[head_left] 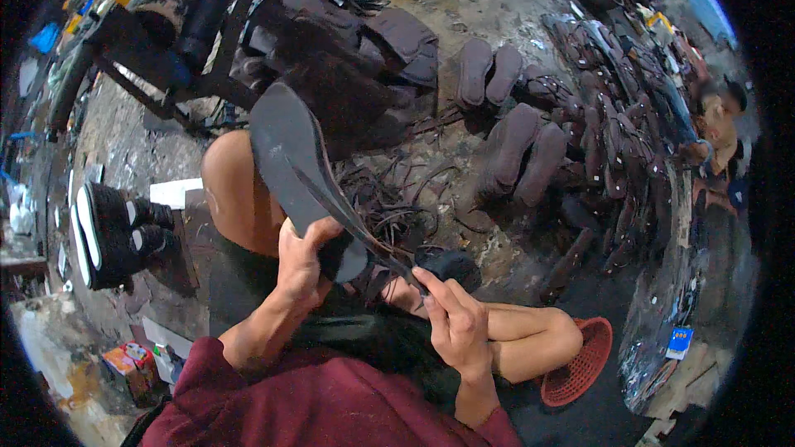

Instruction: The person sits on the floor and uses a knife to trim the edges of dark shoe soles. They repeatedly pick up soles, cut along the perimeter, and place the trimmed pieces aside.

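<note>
1. The left hand (300,263) grips the lower end of a dark shoe sole (290,157) — fingers curled round its near edge, thumb on top — so the sole stands tilted up and away from the person, over the bare left knee (236,194).
2. The right hand (457,323) is closed on a small dark tool (447,269), its fingertips pinched at the point where a thin strip (364,236) peels off the sole's edge; what kind of tool it is cannot be told.
3. The strip runs from the sole's right edge down to the right hand, still joined to the sole higher up.
4. Both forearms come out of dark red sleeves (315,406) at the lower edge, and the right leg is folded under the right hand.
5. On the floor just beyond the sole lies a tangle of thin dark trimmings (397,199).
6. Further out, brownish soles (526,153) lie in pairs and rows, with a bigger heap of them toward the right.
7. A red plastic basket (580,364) sits just beside the right knee.
8. To the left, well apart, stands a pair of black shoes with white soles (112,232).
9. Another person (720,128) sits at the far right edge.
</note>
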Motion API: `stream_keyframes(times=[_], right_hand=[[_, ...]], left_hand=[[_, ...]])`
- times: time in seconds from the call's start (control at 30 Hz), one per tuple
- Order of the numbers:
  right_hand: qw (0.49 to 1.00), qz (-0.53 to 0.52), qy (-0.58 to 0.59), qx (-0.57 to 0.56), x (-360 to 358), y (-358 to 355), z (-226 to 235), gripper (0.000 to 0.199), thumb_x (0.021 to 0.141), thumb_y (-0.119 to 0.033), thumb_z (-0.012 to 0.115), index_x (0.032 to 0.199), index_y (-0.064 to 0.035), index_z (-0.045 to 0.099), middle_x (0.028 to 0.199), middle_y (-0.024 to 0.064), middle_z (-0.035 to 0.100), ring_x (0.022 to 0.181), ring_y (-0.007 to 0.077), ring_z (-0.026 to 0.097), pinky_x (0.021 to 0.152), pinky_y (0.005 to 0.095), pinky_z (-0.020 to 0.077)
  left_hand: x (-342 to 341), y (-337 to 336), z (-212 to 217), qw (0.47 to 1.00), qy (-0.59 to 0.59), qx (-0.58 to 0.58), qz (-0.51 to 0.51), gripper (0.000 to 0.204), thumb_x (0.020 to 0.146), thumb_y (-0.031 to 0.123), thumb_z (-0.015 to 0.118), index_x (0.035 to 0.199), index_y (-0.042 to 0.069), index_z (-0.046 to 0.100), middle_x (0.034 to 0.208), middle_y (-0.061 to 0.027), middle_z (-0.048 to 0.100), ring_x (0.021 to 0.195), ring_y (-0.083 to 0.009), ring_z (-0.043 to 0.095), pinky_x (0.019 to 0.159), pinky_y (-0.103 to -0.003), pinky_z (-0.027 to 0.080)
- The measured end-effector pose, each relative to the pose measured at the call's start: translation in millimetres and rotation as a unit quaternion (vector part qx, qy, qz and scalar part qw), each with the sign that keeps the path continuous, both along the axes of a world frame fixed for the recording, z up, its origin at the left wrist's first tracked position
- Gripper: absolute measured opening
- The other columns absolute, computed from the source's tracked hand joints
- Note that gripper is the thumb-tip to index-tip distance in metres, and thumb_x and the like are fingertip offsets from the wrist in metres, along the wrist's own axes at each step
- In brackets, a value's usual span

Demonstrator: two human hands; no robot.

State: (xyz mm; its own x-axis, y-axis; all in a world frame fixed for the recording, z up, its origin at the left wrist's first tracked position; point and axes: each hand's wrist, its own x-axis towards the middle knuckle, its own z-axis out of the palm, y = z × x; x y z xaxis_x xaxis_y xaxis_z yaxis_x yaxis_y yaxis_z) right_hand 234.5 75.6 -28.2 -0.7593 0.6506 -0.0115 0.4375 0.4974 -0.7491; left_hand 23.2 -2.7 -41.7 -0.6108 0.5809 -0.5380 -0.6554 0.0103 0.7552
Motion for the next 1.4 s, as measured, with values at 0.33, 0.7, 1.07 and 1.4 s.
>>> stream_keyframes(times=[0.33, 0.7, 1.07, 1.4], right_hand=[[0.988, 0.046, 0.057, -0.135, -26, 0, -29, 0.037, 0.09, -0.004, 0.058, 0.126, -0.0117, 0.061, 0.084, 0.0097, 0.063, 0.07, 0.0284, 0.061, 0.066, 0.0358, 0.0496], [0.995, -0.05, 0.074, -0.038, -38, -14, -87, 0.038, 0.09, -0.008, 0.058, 0.128, -0.0124, 0.06, 0.079, 0.0104, 0.058, 0.071, 0.029, 0.06, 0.064, 0.0394, 0.0494], [0.975, -0.064, 0.208, 0.033, -166, 25, -44, 0.032, 0.101, -0.019, 0.048, 0.13, -0.0117, 0.059, 0.084, 0.0084, 0.062, 0.079, 0.0233, 0.063, 0.071, 0.033, 0.0496], [0.86, -0.101, 0.341, -0.366, -89, 13, -41, 0.063, 0.076, -0.009, 0.081, 0.129, -0.0029, 0.048, 0.113, 0.0044, 0.062, 0.099, 0.0139, 0.06, 0.08, 0.0282, 0.053]], left_hand=[[-21, -30, 0, 0.997, 0.077, -0.029, -0.007, 0.036, 0.076, 0.007, 0.065, 0.109, -0.001, 0.056, 0.096, -0.0085, 0.064, 0.084, -0.0176, 0.062, 0.076, -0.032, 0.053], [-8, -19, 12, 1.0, 0.005, -0.012, -0.018, 0.036, 0.078, 0.011, 0.067, 0.108, 0.0, 0.053, 0.091, -0.0074, 0.062, 0.076, -0.0161, 0.062, 0.069, -0.031, 0.055], [-3, -24, 6, 0.999, 0.041, 0.025, -0.015, 0.046, 0.077, 0.012, 0.07, 0.117, 0.0, 0.05, 0.1, -0.0093, 0.061, 0.086, -0.0179, 0.062, 0.08, -0.032, 0.054], [-8, 36, -15, 0.977, 0.056, 0.205, -0.006, 0.071, 0.087, 0.011, 0.051, 0.152, 0.009, 0.024, 0.15, -0.0097, 0.034, 0.134, -0.022, 0.036, 0.111, -0.034, 0.029]])
